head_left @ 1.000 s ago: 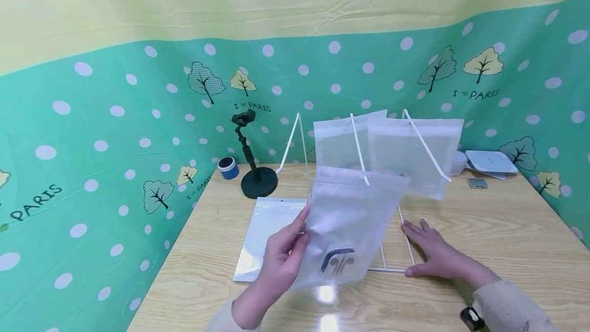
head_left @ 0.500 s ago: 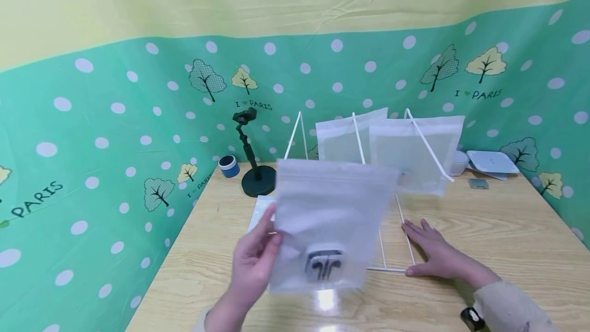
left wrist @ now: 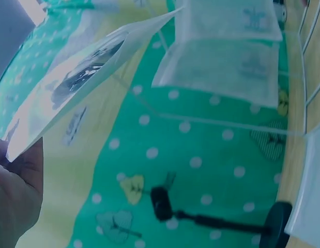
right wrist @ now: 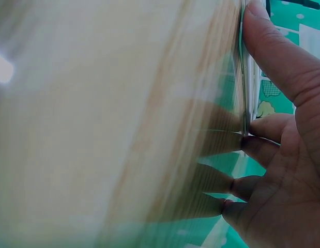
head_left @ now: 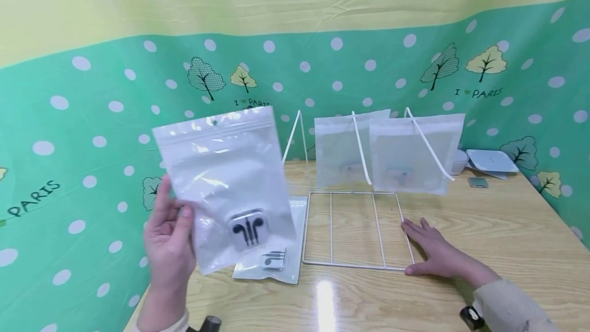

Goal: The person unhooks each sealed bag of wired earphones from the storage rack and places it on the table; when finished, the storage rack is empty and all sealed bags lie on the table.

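My left hand (head_left: 170, 240) pinches the left edge of a white zip bag (head_left: 221, 168) and holds it up, tilted, above the table's left side. Through its clear front shows a small square case of dark earphones (head_left: 249, 228). Behind it, partly hidden, a second zip bag (head_left: 295, 229) with earphones lies on the table. My right hand (head_left: 430, 252) rests at the right front corner of a white wire rack (head_left: 350, 265), fingertips and thumb touching its base wire. Two more bags, a left one (head_left: 338, 142) and a right one (head_left: 410, 152), hang from the rack's arms.
A black stand (left wrist: 216, 222) is behind the raised bag, hidden in the head view. At the back right are a white tub (head_left: 458, 163), a flat white item (head_left: 492, 161) and a small grey-green piece (head_left: 478, 183). A patterned cloth (head_left: 92, 168) encloses the table.
My left hand has carried the bag left and up, away from the rack, turning its clear front towards me. The rack's base and the bag on the table are uncovered. My right hand stays put.
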Demonstrator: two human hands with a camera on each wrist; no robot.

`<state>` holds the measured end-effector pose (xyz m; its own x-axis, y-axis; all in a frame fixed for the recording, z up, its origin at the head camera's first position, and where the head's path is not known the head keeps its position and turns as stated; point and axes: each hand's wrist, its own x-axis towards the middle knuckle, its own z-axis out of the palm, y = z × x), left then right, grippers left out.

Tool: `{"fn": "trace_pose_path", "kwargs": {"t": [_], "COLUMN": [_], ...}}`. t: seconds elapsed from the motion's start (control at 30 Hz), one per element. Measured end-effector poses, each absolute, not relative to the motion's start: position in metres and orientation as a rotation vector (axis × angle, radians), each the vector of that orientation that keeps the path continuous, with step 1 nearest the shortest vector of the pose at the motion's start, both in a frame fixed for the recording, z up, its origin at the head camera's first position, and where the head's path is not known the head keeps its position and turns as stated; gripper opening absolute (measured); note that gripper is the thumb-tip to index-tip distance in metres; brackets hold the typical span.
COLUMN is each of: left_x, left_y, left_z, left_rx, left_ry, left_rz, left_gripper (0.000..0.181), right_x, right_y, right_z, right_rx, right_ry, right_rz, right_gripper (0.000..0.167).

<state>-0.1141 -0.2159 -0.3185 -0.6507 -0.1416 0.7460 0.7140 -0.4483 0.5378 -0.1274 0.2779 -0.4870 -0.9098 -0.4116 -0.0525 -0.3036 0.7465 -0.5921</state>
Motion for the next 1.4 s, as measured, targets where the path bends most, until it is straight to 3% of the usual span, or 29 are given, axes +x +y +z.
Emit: {"fn": "trace_pose_path", "kwargs": {"t": [0.4, 0.7, 1.07, 1.4], "left_x": [-0.122, -0.136, -0.165, -0.185], "left_y": [-0.289, -0.334, -0.382, -0.385], "left_z": [-0.34, -0.378, -0.43, -0.458], "left_rx": [-0.443, 0.225, 0.122, 0.198], "left_ry": [-1.127, -1.622, -2.293, -2.814], "left_rz": [-2.211, -1.992, -1.97, -1.578], "left_gripper": [0.057, 0.058, 0.061, 0.057], "right_x": [-0.128, -0.127, -0.128, -0.127], "right_y": [0.278, 0.277, 0.279, 0.279], "right_z": [-0.488, -0.487, -0.489, -0.486], "right_rx": [-0.595, -0.597, -0.604, -0.592], "right_ry": [2.756, 2.757, 2.77, 2.76], "right_rz": [-0.934, -0.931, -0.914, -0.916], "right_gripper": [0.107, 0.108, 0.108, 0.108]}}
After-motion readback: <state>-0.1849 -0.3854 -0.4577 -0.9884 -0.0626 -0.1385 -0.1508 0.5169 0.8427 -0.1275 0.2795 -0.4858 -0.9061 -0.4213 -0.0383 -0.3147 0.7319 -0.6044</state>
